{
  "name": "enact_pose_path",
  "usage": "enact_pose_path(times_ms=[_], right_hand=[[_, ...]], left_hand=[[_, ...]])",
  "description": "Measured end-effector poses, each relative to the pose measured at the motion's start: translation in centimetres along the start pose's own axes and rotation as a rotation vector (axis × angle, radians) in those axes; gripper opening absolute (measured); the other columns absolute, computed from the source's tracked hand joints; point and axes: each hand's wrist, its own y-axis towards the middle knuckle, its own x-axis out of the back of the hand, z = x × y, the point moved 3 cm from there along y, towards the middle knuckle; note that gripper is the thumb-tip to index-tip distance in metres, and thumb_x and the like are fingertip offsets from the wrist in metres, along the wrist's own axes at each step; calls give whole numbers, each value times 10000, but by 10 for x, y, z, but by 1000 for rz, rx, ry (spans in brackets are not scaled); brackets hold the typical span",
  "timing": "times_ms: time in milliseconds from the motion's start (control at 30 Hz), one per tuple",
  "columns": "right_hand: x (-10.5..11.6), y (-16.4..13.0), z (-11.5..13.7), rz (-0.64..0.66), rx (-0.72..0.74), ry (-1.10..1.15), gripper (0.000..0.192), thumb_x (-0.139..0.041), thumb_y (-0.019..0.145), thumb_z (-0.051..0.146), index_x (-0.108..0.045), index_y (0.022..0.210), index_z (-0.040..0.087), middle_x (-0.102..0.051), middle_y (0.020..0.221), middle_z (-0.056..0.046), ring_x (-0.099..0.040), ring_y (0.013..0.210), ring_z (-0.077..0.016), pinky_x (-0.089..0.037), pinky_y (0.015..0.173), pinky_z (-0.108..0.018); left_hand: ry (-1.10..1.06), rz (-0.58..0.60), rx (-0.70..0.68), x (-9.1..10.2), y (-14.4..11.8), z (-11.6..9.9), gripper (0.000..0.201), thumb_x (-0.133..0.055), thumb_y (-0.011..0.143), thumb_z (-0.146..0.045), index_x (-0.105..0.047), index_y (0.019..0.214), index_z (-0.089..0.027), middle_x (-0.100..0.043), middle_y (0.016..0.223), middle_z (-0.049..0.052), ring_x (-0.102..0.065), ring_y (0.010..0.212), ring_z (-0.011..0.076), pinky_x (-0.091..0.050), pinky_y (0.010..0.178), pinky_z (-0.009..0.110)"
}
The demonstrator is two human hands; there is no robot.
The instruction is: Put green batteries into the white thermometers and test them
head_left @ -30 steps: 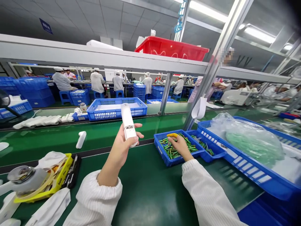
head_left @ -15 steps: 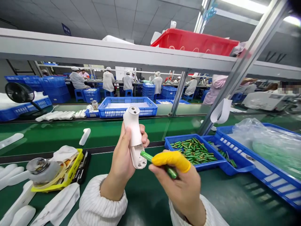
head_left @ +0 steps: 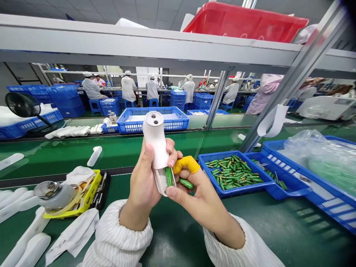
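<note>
My left hand (head_left: 144, 178) is wrapped round a white handheld device (head_left: 155, 144), tilted upright, with two round holes at its top and an uncovered battery bay at its lower end. One green battery (head_left: 169, 176) lies lengthwise in the bay's right side. My right hand (head_left: 194, 185), a yellow cot on its index finger, touches the bay's edge with the thumb near that battery's lower end. A second green battery (head_left: 186, 183) is held in the curled fingers of this hand. To the right, a blue tray (head_left: 239, 190) holds many loose green batteries (head_left: 236, 170).
A yellow tray (head_left: 89, 198) with a metal-topped jar (head_left: 52, 196) and a white cloth (head_left: 73, 235) sit at left. White casings (head_left: 30, 241) lie beyond. A blue crate (head_left: 152, 126) stands behind the green conveyor (head_left: 125, 150). A metal post (head_left: 267, 100) rises at right.
My right hand has moved left and up to the device, and one battery has gone from its fingers into the bay. The other stays in my right hand. The view has tilted down slightly.
</note>
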Motion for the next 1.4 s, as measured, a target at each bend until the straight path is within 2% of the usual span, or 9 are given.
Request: enact_pose_path(times_ms=[233,367,533,633,900,967,1100,1233,1400], right_hand=[[13,3,-1,-39,-3,-11,238,-611,914,266,-517,1128,223,-568,1031,-27,-545,841,-104,-476,721,-207],[27,4,6,-68,3,73,181,-507,977,296,-476,1141,228,-619,986,-25,-504,549,-57,-411,471,-183],[37,0,18,-301,127,-120,195,-747,826,313,-623,918,194,-585,685,28,-486,543,-80,-404,498,-196],[35,0,18,-271,202,-157,137,-678,889,305,-669,810,193,-565,703,20,-492,590,-79,-406,531,-193],[30,3,9,-361,207,-215,123,-717,854,247,-641,947,218,-615,761,35,-559,642,-89,-461,556,-179],[25,3,9,-330,271,-321,145,-670,894,256,-634,1028,216,-611,856,11,-573,721,-103,-488,625,-197],[13,4,4,-175,338,-496,493,-709,867,253,-509,1313,191,-541,1264,-81,-548,1133,-183,-489,932,-273],[16,5,-1,-330,419,-515,323,-585,919,116,-565,1233,194,-610,1206,-58,-574,1137,-154,-455,1007,-269],[31,10,-4,-339,166,-212,227,-608,925,264,-623,1140,190,-698,1043,-51,-661,920,-163,-537,825,-272]], left_hand=[[27,-86,-115,8,7,-2,274,-497,952,-431,-549,924,-163,-480,845,19,-554,744,103,-549,796,231],[26,-89,-213,16,12,-6,308,-355,1000,-301,-612,963,-137,-531,946,39,-555,735,83,-561,811,237],[51,-56,-209,16,12,-1,246,-433,987,-281,-643,983,-154,-564,971,38,-601,860,109,-568,853,252],[76,-35,-181,11,9,4,210,-503,963,-301,-661,943,-164,-571,959,33,-607,889,113,-564,871,251],[91,-16,-61,4,2,15,270,-721,831,-366,-624,1018,-197,-583,986,15,-617,975,125,-560,853,220],[84,-33,-69,6,2,15,314,-744,812,-365,-599,1053,-226,-583,994,3,-617,990,125,-561,854,225],[72,-116,-164,12,3,12,414,-776,779,-374,-558,1117,-277,-584,1011,-19,-621,966,103,-557,832,198],[43,-59,-182,12,6,14,414,-751,804,-372,-556,1163,-303,-609,1018,-31,-633,1011,117,-543,939,255],[146,103,-141,10,9,14,313,-526,966,-347,-535,1262,-245,-644,1207,55,-604,1166,183,-564,907,275]])
